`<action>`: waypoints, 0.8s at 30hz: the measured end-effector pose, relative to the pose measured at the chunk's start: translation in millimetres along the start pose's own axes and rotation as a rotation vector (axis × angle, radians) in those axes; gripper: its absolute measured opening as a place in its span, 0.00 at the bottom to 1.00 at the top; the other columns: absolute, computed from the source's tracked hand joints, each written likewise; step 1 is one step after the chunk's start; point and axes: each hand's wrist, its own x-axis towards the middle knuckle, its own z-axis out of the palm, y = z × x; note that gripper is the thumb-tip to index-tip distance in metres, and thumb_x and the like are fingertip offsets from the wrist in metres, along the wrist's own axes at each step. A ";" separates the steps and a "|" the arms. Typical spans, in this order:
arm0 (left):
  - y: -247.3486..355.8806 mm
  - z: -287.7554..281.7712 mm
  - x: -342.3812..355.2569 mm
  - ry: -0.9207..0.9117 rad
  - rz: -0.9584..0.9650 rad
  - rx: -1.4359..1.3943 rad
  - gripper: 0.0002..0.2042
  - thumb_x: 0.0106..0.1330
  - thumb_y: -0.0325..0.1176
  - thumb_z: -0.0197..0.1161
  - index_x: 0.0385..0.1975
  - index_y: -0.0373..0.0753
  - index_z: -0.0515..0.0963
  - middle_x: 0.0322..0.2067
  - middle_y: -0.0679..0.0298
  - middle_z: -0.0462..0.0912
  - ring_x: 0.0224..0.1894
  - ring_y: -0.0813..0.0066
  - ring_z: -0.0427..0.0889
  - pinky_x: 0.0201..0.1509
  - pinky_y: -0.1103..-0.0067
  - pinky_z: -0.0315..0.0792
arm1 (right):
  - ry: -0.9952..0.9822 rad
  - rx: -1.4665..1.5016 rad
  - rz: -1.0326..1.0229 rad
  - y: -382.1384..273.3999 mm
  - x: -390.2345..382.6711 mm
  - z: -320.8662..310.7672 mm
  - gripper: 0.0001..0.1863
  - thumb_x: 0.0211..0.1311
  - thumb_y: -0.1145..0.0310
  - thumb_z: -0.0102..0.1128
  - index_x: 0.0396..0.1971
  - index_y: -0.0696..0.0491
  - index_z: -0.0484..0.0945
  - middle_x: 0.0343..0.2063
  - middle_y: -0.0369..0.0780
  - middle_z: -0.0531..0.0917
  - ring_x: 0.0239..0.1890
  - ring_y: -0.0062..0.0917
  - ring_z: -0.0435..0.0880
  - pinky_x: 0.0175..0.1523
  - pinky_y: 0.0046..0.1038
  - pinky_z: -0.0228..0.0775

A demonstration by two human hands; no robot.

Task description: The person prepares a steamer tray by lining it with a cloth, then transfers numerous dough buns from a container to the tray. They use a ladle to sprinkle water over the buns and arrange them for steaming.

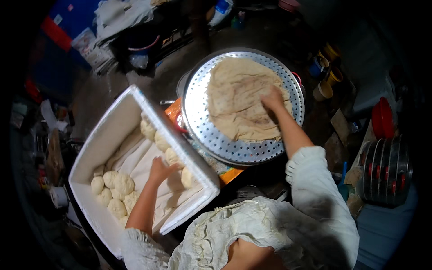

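My left hand [161, 172] reaches into a white foam box [96, 150], fingers apart and nothing in them. Under it a pale cloth [143, 155] lines the box. Round pale dough balls [123, 183] cluster at the box's left side, and more dough balls [162, 142] sit in a row along its right wall. My right hand [272, 100] touches a damp-looking beige cloth [234, 103], wrinkled and spread over a round perforated metal steamer tray [202, 131]. That hand's fingers are too blurred to show whether they grip the cloth.
Orange-patterned material [230, 174] shows beneath the tray. To the right stand a red basin [382, 118], a stack of round metal trays [383, 171] and several buckets [322, 91]. Cloths and plastic bags [121, 18] lie at the far left. The surroundings are dim.
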 end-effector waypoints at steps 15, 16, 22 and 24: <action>226.2 -65.5 -112.7 0.725 0.384 -0.417 0.14 0.65 0.21 0.51 0.50 0.30 0.71 0.58 0.56 0.66 0.56 0.71 0.70 0.53 0.80 0.67 | -0.158 0.703 -0.301 7.4 12.9 -132.9 0.05 0.45 0.67 0.61 0.21 0.53 0.78 0.20 0.41 0.80 0.22 0.29 0.79 0.31 0.29 0.71; 242.6 -54.3 -113.4 0.685 0.413 -0.438 0.14 0.65 0.21 0.51 0.50 0.30 0.71 0.58 0.56 0.66 0.55 0.71 0.70 0.53 0.80 0.67 | -0.111 0.819 -0.364 24.6 33.6 -159.4 0.05 0.44 0.70 0.61 0.21 0.55 0.78 0.18 0.38 0.79 0.22 0.21 0.78 0.29 0.25 0.70; 294.0 22.1 -120.8 0.334 0.393 -0.592 0.14 0.61 0.21 0.55 0.48 0.32 0.72 0.52 0.57 0.71 0.49 0.75 0.74 0.49 0.82 0.70 | 0.066 0.802 -0.295 100.1 116.5 -293.5 0.04 0.52 0.73 0.60 0.28 0.56 0.77 0.19 0.34 0.78 0.19 0.14 0.77 0.24 0.18 0.69; 294.2 54.0 -123.9 0.190 0.229 -0.681 0.14 0.60 0.21 0.56 0.47 0.32 0.73 0.48 0.58 0.75 0.47 0.76 0.75 0.48 0.81 0.71 | 0.241 0.602 -0.320 128.7 139.5 -310.5 0.04 0.53 0.71 0.61 0.27 0.55 0.78 0.18 0.33 0.78 0.17 0.14 0.76 0.25 0.20 0.69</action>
